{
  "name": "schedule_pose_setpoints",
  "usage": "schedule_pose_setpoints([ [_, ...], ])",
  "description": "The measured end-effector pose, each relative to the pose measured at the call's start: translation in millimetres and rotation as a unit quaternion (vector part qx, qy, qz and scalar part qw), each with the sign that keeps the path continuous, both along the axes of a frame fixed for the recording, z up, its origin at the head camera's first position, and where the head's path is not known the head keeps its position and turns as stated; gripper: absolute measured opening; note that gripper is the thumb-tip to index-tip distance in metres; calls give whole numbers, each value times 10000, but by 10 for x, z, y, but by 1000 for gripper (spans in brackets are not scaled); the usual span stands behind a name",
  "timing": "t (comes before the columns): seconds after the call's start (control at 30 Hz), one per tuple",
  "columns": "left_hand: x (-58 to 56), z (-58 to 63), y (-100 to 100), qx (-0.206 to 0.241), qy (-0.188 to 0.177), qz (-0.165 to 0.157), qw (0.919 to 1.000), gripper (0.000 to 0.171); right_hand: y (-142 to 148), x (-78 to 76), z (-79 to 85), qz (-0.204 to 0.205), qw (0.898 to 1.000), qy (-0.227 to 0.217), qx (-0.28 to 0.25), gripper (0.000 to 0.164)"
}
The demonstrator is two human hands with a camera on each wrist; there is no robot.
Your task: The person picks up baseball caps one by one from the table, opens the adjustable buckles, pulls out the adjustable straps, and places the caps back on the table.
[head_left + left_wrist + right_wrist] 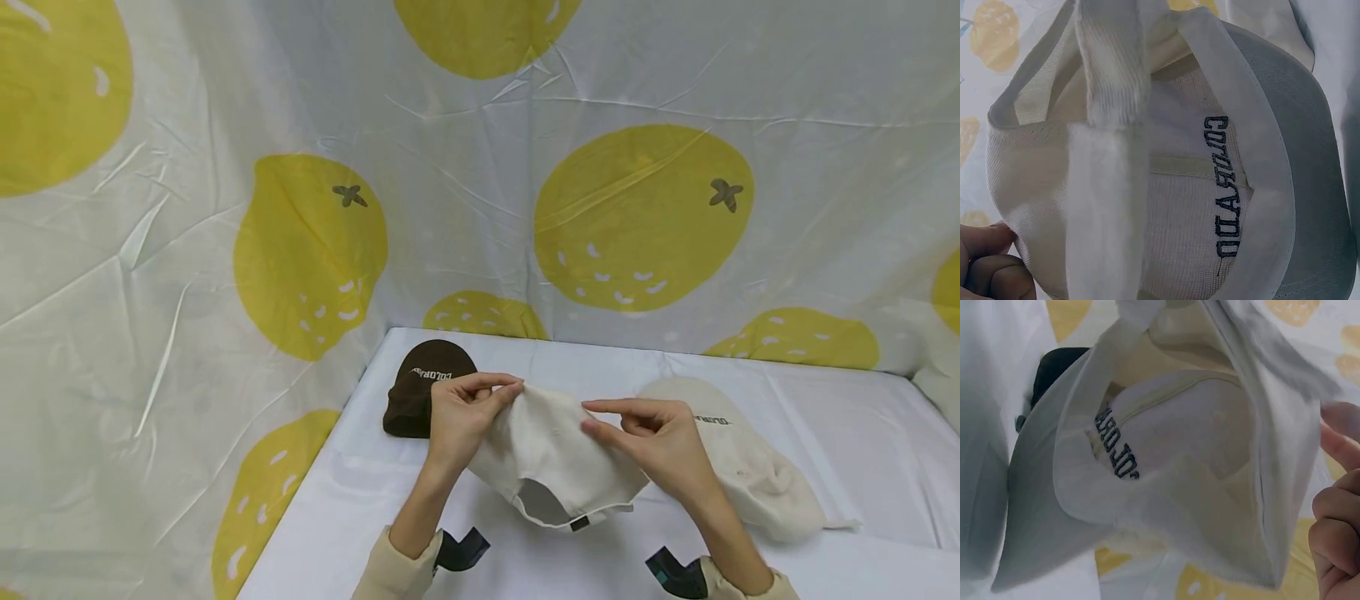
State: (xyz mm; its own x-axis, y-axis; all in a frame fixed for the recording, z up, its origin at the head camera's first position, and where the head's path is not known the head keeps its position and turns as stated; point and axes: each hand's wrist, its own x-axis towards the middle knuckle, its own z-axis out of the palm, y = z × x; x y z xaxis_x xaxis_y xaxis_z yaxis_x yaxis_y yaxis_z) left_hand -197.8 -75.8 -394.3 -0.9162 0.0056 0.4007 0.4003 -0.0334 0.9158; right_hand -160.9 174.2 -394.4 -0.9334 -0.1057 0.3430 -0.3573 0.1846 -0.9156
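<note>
Holding up one cap (555, 454), pale cloth

Location: raised above the tabletop (517, 350), well in from the left edge, tilted, crown (551, 417) upward, back gap (543, 500) low on the near side. Left hand (461, 412): pinching crown fabric between forefinger and thumb. Right hand (648, 429): likewise pinching at the crown's other side, by the look of it. Handling, as judged: light; soft in the crown, apt to sag and crease between grips; stiffer in the brim (1316, 144); unlikely to slip; not fragile, save perhaps at the lettering (1227, 187), with a loose thread. Best holds: brim for steering, or both sides of the sweatband (1266, 144) for keeping shape; crown pinches adequate for weight, poor against twisting. Also present: brown cap (408, 404) near the tabletop's back left corner; beige cap (757, 475) toward the right edge.
</note>
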Motion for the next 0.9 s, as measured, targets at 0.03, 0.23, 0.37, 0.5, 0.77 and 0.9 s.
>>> schedule_pose_setpoints([
  [0.03, 1, 2, 2, 12, 2, 15, 10000, 10, 1, 2, -3, 43, 10000, 51, 28, 24],
  [0.23, 12, 15, 11, 125, -37, 77, 9999, 11, -4, 26, -13, 298, 9987, 270, 313, 27],
  [0.37, 13, 18, 16, 137, -63, 150, 9998, 12, -28, 39, -14, 351, 9981, 368, 346, 28],
  [0.5, 18, 16, 20, 150, -76, 211, 9996, 12, -85, 65, -23, 306, 9978, 512, 293, 29],
  [0.77, 31, 25, 33, 124, 15, 262, 9996, 11, -281, 96, -74, -155, 9927, 1157, 292, 27],
  [0.9, 35, 31, 40, 122, -4, 232, 9997, 10, -297, 77, -104, -291, 9897, 1379, 230, 21],
])
